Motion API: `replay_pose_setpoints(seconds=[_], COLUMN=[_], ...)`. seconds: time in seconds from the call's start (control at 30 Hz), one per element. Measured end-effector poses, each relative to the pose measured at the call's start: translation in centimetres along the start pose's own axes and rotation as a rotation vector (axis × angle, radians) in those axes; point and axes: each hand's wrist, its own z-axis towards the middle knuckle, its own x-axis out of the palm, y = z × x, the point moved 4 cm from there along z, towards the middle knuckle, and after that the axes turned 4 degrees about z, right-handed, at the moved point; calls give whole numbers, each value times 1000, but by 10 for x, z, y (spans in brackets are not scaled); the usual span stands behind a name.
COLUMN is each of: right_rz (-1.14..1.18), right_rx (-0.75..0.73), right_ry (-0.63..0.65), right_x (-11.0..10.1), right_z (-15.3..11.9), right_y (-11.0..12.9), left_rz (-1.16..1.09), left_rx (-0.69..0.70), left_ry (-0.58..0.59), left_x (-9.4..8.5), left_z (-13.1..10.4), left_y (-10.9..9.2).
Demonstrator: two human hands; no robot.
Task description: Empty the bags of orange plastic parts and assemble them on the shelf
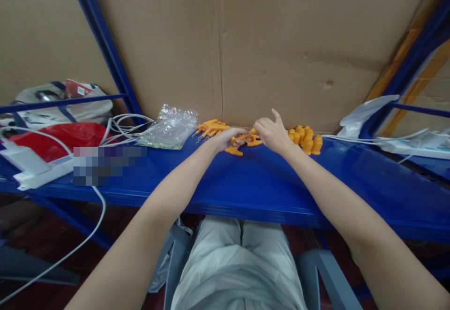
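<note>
Over the blue shelf top [246,183], my left hand [228,139] is closed around a slim orange plastic part [242,137]. My right hand [272,132] meets that part's right end with bent fingers, while one finger sticks up; its fingertips are partly hidden. Just below my left hand lies an orange T-shaped piece [234,151]. Between the hands shows another orange piece with an opening in it [254,142]. Left of my hands is a pile of long orange pieces [213,126], beside rows of tiny shiny items [201,137] too small to name.
Several orange cylindrical pieces [307,141] stand right of my right hand. A clear plastic bag [172,127] lies to the left, near white cables [121,129], a power strip [45,171] and a red bag [63,139]. Cardboard [274,42] walls the back, between blue posts [105,42].
</note>
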Motion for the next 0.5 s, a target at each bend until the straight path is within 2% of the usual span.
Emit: replay_pose_setpoints(seconds=[0.3, 0.5], right_rz=[25, 60], right_rx=[11, 42], right_ry=[-25, 2], right_x=[3, 5], right_z=[-3, -4], right_y=[-6, -7], left_rz=[-92, -71], left_rx=[46, 35], left_ry=[84, 39], left_x=[2, 5], left_z=[2, -4], left_y=[-1, -3])
